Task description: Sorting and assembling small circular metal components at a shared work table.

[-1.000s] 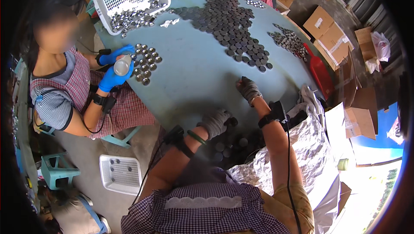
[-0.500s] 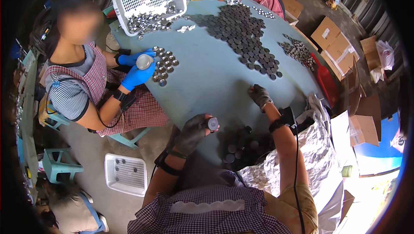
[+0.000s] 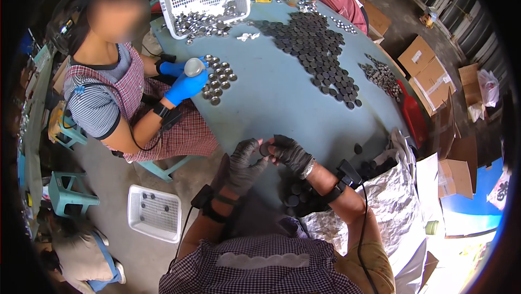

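Now left hand (image 3: 244, 166) and right hand (image 3: 293, 155) are pinching one disc (image 3: 264, 149) (mid-handling, seemingly, any onward move needing one's release)!

Left hand (image 3: 242, 167) and right hand (image 3: 292, 154) close together, both gloved, fingertips pinched.
Fingers of each curl toward the other hand, tips nearly meeting between them; back of right hand up. Left forearm (image 3: 198, 240) below and left of left hand, right forearm (image 3: 350, 204) below and right of right hand, both slanting inward.
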A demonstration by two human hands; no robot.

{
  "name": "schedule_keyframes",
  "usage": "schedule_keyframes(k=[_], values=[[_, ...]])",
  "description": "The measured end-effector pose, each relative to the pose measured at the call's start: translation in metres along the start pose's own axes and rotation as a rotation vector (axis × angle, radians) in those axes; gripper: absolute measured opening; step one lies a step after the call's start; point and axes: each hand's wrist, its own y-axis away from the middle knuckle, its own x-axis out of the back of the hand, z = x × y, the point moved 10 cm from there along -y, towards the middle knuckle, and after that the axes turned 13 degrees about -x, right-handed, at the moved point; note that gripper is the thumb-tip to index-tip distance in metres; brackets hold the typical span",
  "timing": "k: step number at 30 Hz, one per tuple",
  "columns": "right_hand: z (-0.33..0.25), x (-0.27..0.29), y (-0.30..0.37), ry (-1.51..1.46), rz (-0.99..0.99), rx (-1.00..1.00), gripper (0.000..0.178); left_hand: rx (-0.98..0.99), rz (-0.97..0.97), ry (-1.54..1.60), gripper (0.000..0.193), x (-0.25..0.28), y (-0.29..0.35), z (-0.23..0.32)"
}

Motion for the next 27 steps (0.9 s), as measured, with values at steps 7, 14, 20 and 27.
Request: schedule_keyframes(k=[7, 14, 20, 27], values=[[0.007, -0.013, -0.001, -0.486, -0.257, 0.052, 0.041, 0.325, 0.035, 0.539, 0.053, -0.014, 0.021, -0.03], [0.009, 0.029, -0.013, -0.237, 0.099, 0.178, 0.047, 0.178, -0.042, 0.079, 0.055, -0.007, 0.013, -0.026], [0.021, 0.031, -0.026, 0.073, 0.081, -0.089, 0.041, 0.102, 0.056, 0.039, 0.053, 0.003, 0.007, -0.032], [-0.012, 0.01, -0.058, -0.116, 0.003, 0.089, 0.026, 0.041, 0.033, -0.032, 0.054, 0.004, 0.006, -0.061]])
